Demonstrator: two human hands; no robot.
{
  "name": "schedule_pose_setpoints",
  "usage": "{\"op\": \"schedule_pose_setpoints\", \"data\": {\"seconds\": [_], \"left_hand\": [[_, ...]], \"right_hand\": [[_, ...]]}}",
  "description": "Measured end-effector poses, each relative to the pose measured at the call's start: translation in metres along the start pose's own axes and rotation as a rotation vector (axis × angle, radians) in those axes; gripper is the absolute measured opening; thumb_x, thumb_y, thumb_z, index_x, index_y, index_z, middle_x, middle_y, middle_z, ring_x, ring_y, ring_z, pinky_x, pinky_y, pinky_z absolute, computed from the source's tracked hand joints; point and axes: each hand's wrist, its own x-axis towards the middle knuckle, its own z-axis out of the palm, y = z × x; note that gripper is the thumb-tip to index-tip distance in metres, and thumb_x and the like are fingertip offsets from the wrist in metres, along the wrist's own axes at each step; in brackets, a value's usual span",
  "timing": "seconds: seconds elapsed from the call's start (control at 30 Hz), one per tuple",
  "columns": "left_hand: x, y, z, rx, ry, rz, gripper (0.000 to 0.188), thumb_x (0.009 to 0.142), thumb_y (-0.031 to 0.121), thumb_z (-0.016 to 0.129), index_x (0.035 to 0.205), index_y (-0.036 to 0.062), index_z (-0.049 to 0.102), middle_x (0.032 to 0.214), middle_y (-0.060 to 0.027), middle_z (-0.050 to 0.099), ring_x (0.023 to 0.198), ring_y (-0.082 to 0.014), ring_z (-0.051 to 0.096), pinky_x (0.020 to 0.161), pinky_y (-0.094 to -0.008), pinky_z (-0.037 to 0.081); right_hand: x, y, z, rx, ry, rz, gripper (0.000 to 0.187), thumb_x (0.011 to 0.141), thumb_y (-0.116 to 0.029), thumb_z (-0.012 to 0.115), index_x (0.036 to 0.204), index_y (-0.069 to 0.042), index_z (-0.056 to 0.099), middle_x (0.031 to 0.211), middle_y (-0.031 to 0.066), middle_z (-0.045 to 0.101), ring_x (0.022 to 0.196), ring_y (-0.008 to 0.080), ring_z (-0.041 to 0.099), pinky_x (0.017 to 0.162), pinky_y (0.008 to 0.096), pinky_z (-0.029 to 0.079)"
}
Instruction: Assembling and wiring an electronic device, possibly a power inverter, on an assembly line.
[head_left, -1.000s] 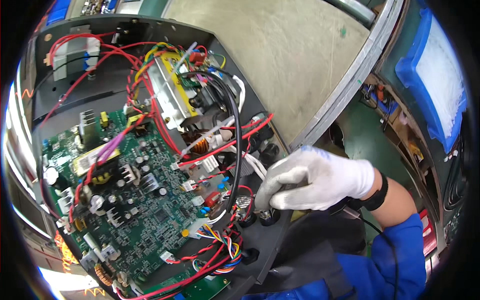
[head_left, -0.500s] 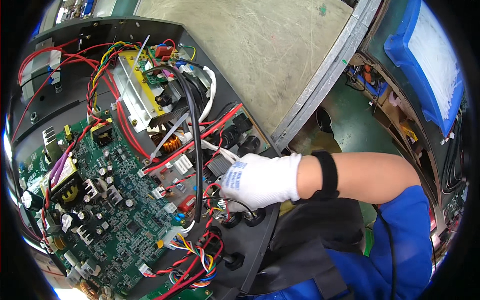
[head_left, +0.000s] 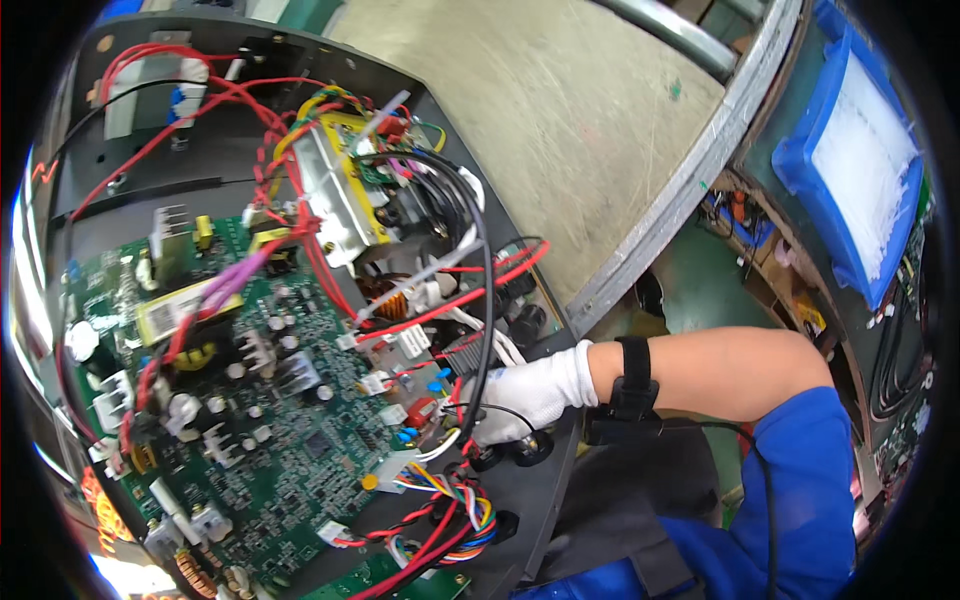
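Observation:
My right hand [head_left: 532, 392], in a white knit glove, reaches from the right into an open dark metal chassis [head_left: 475, 125]. It lies over the edge of a power board, beside a finned grey heatsink [head_left: 462, 355] and a red component [head_left: 421, 411]. A thick black cable [head_left: 488, 290] and a thin black wire pass across the fingers. The fingertips are hidden among wires, so their grip does not show. Just below the hand is a round black cable fitting [head_left: 532, 448]. My left hand is out of view.
A large green circuit board [head_left: 310, 440] fills the chassis's left part. Red wires [head_left: 325, 270] and a multicoloured wire bundle [head_left: 480, 510] cross it. Beyond lies a scratched tabletop [head_left: 560, 130] with a metal edge [head_left: 690, 185]. At far right stands a blue tray [head_left: 797, 165] with white contents.
The view has shifted, so the chassis sits farther right in the picture. My right hand has moved slightly nearer the cable fitting, and more of the heatsink shows.

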Motion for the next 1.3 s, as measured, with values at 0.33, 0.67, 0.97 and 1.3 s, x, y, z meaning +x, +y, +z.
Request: {"op": "schedule_pose_setpoints", "data": {"seconds": [0.33,0.67,0.97,1.3], "left_hand": [[-0.003,-0.036,0.023,-0.050,0.028,-0.031,0.030,0.091,0.010,0.055,0.119,0.0007,0.056,0.105,-0.0081,0.063,0.094,-0.0193,0.059,0.086,-0.0323,0.048],[-0.014,-0.045,0.006,-0.051,0.068,-0.053,0.031,0.091,0.009,0.055,0.120,0.0006,0.056,0.105,-0.0078,0.063,0.093,-0.0190,0.059,0.086,-0.0322,0.048],[-0.028,-0.043,0.004,-0.041,0.097,-0.062,0.031,0.090,0.009,0.055,0.121,0.0006,0.055,0.105,-0.0077,0.063,0.092,-0.0189,0.058,0.085,-0.0321,0.048],[-0.042,-0.044,0.002,-0.044,0.136,-0.069,0.032,0.090,0.008,0.055,0.122,0.0005,0.054,0.104,-0.0074,0.063,0.091,-0.0187,0.058,0.085,-0.0319,0.048]], "right_hand": [[0.004,-0.002,-0.003,-0.096,-0.161,-0.058,0.016,0.091,-0.013,0.056,0.094,0.002,0.052,0.083,0.0142,0.055,0.081,0.0202,0.052,0.084,0.0372,0.043],[0.015,0.016,0.001,-0.491,-0.294,-0.143,0.016,0.096,-0.015,0.045,0.089,-0.003,0.052,0.099,0.0107,0.058,0.105,0.0231,0.052,0.110,0.0451,0.025],[-0.005,-0.026,0.002,0.025,0.017,0.045,0.024,0.096,-0.023,0.051,0.093,0.000,0.057,0.073,0.0063,0.057,0.070,0.0143,0.054,0.078,0.0338,0.047],[0.013,0.023,0.015,-0.144,0.100,0.080,0.026,0.083,-0.021,0.060,0.080,0.005,0.060,0.066,0.0149,0.060,0.061,0.0242,0.059,0.054,0.0375,0.044]]}}
